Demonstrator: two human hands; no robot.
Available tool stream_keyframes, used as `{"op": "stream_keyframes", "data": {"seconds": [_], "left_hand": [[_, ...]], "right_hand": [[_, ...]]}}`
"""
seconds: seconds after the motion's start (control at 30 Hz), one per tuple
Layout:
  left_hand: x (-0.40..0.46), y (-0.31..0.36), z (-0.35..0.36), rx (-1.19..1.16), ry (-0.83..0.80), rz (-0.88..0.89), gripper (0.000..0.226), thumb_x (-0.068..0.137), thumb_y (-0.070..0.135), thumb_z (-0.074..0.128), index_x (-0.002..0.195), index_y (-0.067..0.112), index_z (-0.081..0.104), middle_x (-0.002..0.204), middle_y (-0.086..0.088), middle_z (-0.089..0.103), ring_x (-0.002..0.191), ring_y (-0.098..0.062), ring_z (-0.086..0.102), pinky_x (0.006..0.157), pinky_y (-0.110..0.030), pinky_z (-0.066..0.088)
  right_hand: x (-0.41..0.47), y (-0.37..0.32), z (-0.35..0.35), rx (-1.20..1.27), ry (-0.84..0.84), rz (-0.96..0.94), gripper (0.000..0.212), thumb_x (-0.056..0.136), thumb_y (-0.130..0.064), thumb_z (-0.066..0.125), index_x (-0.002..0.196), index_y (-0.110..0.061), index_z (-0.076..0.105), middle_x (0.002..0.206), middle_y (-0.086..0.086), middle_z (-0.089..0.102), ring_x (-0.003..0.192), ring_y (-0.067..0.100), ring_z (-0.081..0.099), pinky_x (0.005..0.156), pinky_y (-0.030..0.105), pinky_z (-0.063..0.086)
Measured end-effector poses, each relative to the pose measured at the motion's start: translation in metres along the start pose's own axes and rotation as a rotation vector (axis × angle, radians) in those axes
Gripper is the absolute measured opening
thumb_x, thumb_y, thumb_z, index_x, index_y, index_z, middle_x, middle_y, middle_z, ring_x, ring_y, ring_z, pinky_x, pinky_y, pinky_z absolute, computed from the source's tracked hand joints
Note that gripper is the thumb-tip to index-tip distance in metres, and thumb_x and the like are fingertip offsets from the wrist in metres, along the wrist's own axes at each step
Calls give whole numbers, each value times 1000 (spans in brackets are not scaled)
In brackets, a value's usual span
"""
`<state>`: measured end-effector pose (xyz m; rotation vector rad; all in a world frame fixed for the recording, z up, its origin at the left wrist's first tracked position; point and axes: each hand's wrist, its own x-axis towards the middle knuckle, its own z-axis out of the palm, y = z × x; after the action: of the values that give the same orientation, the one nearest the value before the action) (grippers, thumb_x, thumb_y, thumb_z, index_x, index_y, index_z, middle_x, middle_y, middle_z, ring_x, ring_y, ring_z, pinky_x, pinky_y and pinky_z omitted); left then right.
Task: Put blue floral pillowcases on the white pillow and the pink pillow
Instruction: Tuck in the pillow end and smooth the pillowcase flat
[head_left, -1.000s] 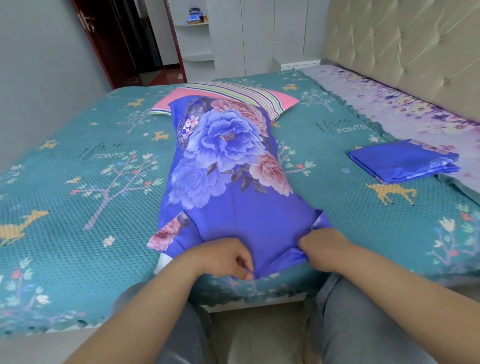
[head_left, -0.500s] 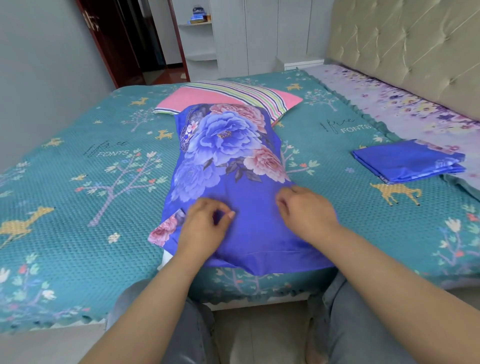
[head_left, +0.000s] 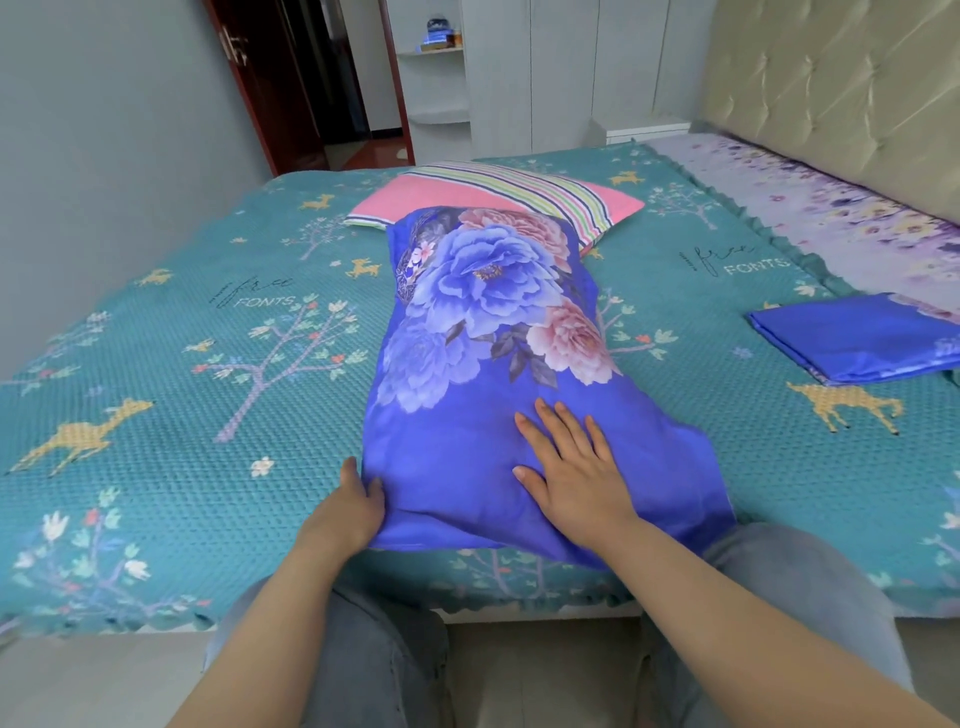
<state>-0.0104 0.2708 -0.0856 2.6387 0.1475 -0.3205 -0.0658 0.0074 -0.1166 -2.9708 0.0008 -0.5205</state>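
Observation:
A pillow inside a blue floral pillowcase (head_left: 467, 322) lies lengthwise on the bed in front of me; no white shows at its near end. My right hand (head_left: 571, 467) presses flat on the case's near part, fingers straight and spread. My left hand (head_left: 348, 512) rests against the case's near left edge with the thumb on the fabric. The pink pillow (head_left: 493, 200) with a striped band lies bare behind it, partly hidden by the covered pillow. A second blue pillowcase (head_left: 852, 340) lies folded at the right.
The bed carries a teal bedspread (head_left: 156, 389) with deer and tree prints. A lilac floral sheet (head_left: 841, 213) runs along the padded headboard (head_left: 831, 78) at the right. A dark door (head_left: 270, 83) and white cupboards (head_left: 545, 67) stand beyond. My knees touch the bed's near edge.
Both hands let go of the case's open end and moved onto the pillow. The right hand flattened on top; the left slid to the near left edge. The white corner is now covered.

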Motion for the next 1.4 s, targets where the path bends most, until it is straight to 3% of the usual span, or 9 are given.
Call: {"op": "stream_keyframes", "data": {"seconds": [0.27, 0.43, 0.5, 0.77, 0.87, 1.03, 1.17, 1.3, 1.4], "left_hand": [[1, -21, -5, 40, -35, -12, 34, 97, 25, 38, 101, 0, 61, 113, -22, 61, 106, -33, 56, 83, -31, 38], [-28, -6, -23, -565, 412, 172, 12, 94, 28, 52, 98, 18, 58, 70, -10, 56, 59, -15, 50, 62, -30, 37], [-45, -9, -25, -439, 459, 339, 17, 93, 22, 51, 106, 33, 56, 50, -4, 43, 42, -13, 39, 51, -32, 36], [-50, -23, -2, 722, -45, 136, 54, 97, 25, 26, 147, 38, 9, 126, -6, 57, 110, -28, 58, 92, -40, 44], [-42, -21, 3, 763, -89, 66, 48, 90, 18, 31, 137, 28, 31, 131, -2, 54, 118, -26, 52, 99, -45, 34], [-46, 20, -11, 257, 842, 604, 60, 72, 12, 41, 131, 9, 50, 115, -11, 59, 97, -32, 54, 86, -43, 40], [-52, 100, 6, 45, 587, 804, 57, 88, 33, 35, 143, 19, 35, 143, -4, 44, 130, -24, 40, 108, -48, 31], [-24, 87, 44, 273, 271, 545, 74, 80, 75, 14, 146, 46, -4, 158, 14, -7, 146, -22, -5, 110, -65, 11], [-22, 51, 52, 321, 113, 439, 111, 58, 91, 39, 139, 49, -24, 151, 18, -30, 143, -29, -20, 106, -68, 13]], "right_hand": [[-1, 2, 2, 22, 18, 11, 60, 92, -56, 26, 145, -30, 31, 153, -4, 29, 142, 16, 22, 114, 41, 11], [-1, 4, 3, 33, 26, 2, 61, 93, -59, 20, 147, -31, 27, 155, -5, 25, 143, 14, 17, 116, 38, 7], [-3, 6, 3, 36, 17, 7, 64, 92, -62, 15, 147, -32, 25, 155, -6, 22, 143, 12, 14, 117, 36, 5], [-6, 6, 10, 62, 94, 23, 63, 91, -59, 28, 145, -27, 34, 153, -4, 29, 141, 13, 21, 115, 37, 11], [-8, 9, 4, 179, 174, 70, 55, 87, -35, 31, 137, -21, 47, 146, -2, 41, 136, 18, 36, 113, 34, 19], [6, -1, -35, 454, 466, 201, 56, 72, -17, 30, 116, -12, 63, 126, 5, 57, 114, 26, 52, 101, 30, 34], [47, -56, -59, 581, 322, 20, 59, 82, -22, 28, 137, -9, 46, 142, 7, 46, 133, 20, 38, 113, 32, 26], [35, -7, -19, 273, 8, 412, 65, 95, -58, 26, 150, -24, 16, 158, -1, 16, 145, 15, 11, 117, 42, 2], [-1, 41, -4, 248, -70, 651, 89, 81, -76, 33, 150, -24, 14, 158, 2, 11, 146, 21, 9, 116, 46, 3]]}}
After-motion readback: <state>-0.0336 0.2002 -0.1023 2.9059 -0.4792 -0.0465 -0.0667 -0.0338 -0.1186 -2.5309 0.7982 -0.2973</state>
